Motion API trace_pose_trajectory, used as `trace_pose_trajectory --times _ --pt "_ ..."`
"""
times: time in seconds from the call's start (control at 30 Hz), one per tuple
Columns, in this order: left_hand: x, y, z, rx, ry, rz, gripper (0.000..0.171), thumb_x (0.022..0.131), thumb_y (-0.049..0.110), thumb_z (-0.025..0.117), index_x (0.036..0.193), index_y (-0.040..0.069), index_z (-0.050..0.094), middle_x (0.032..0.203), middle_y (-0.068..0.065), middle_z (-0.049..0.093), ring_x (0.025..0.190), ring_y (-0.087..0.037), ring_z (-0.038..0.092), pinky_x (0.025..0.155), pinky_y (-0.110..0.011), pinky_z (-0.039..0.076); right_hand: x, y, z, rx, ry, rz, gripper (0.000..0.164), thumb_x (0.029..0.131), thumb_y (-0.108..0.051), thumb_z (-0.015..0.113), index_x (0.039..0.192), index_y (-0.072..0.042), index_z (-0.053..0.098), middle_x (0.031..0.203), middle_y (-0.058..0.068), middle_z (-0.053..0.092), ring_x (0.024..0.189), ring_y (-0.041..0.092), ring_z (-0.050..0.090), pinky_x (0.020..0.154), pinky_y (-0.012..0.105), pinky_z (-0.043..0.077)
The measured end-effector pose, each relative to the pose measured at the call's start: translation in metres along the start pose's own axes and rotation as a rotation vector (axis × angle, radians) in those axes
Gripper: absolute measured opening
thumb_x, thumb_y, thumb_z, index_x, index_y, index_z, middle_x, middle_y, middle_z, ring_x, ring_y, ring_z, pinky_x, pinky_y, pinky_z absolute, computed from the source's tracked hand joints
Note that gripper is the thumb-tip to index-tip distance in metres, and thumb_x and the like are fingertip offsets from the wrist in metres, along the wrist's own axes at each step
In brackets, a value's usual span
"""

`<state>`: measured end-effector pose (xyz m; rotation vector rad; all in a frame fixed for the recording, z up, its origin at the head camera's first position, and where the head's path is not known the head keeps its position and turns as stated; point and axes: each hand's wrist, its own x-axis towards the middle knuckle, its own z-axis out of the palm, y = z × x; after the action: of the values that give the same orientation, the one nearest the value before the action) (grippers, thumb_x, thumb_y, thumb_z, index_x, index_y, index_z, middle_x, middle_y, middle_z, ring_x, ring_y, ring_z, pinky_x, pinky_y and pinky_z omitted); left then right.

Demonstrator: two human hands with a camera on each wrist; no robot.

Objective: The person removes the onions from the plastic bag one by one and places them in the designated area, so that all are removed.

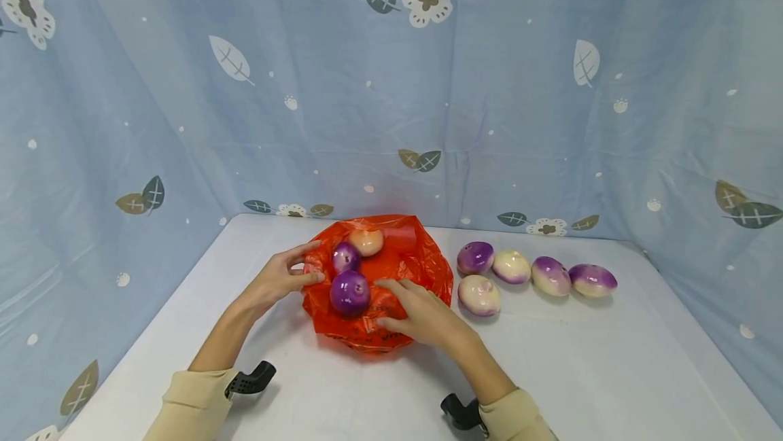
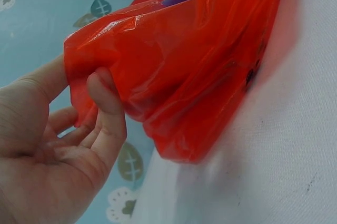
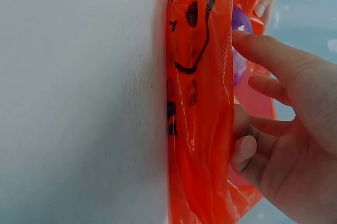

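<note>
A red plastic bag (image 1: 391,268) lies spread open on the table with three glossy turnips inside. The nearest is a purple turnip (image 1: 350,293), a smaller-looking purple turnip (image 1: 346,257) sits behind it, and a pale turnip (image 1: 366,242) is at the back. At the bag's left rim, my left hand (image 1: 278,281) pinches the plastic; the left wrist view shows the thumb (image 2: 108,97) on one side of the film and fingers behind it. My right hand (image 1: 428,315) hovers over the bag's right front part, fingers spread and slightly bent, fingertips right at the rim in the right wrist view.
Right of the bag, several purple-and-white turnips sit on the white table (image 1: 581,359): a pale turnip (image 1: 480,295) in front, with others, such as a purple turnip (image 1: 475,257), in a row behind. A blue patterned curtain (image 1: 367,87) hangs behind the table and along both sides.
</note>
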<state>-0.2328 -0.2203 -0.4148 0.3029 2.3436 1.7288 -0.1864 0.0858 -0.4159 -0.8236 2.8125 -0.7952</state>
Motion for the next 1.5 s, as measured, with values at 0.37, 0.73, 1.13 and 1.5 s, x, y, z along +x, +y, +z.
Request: trace_pose_trajectory --times 0.37,0.73,1.13,1.5 --pt "-0.001 0.002 0.002 0.014 0.004 -0.002 0.070 0.088 0.019 0.074 0.150 0.014 0.041 0.148 -0.020 0.043 0.105 -0.023 0.068 0.083 -0.031 0.060 0.010 -0.003 0.009 0.009 0.006 0.000 0.067 0.088 -0.045 0.070 0.146 -0.030 0.041 0.139 0.008 0.053 0.128 0.030 0.054 0.098 0.056 0.051" --pt "-0.001 0.000 0.002 0.009 -0.001 0.001 0.070 0.088 0.019 0.073 0.150 0.013 0.040 0.142 -0.023 0.048 0.110 -0.030 0.067 0.083 -0.034 0.060 0.017 -0.008 0.015 -0.006 0.023 -0.005 0.069 0.086 -0.046 0.072 0.146 -0.030 0.041 0.138 0.008 0.053 0.125 0.029 0.057 0.097 0.053 0.052" --pt "0.000 0.000 0.003 0.013 -0.013 0.001 0.072 0.088 0.020 0.073 0.151 0.013 0.039 0.138 -0.024 0.051 0.107 -0.027 0.068 0.081 -0.033 0.060 0.024 -0.013 0.017 -0.018 0.038 0.005 0.069 0.087 -0.048 0.070 0.147 -0.031 0.040 0.137 0.007 0.054 0.124 0.027 0.058 0.095 0.052 0.054" --pt "0.000 0.001 0.003 0.015 -0.024 0.007 0.071 0.088 0.021 0.073 0.150 0.014 0.039 0.143 -0.022 0.048 0.109 -0.029 0.067 0.082 -0.034 0.060 0.030 -0.015 0.020 -0.016 0.042 0.007 0.073 0.087 -0.046 0.070 0.150 -0.032 0.035 0.136 0.008 0.055 0.122 0.026 0.059 0.095 0.050 0.054"
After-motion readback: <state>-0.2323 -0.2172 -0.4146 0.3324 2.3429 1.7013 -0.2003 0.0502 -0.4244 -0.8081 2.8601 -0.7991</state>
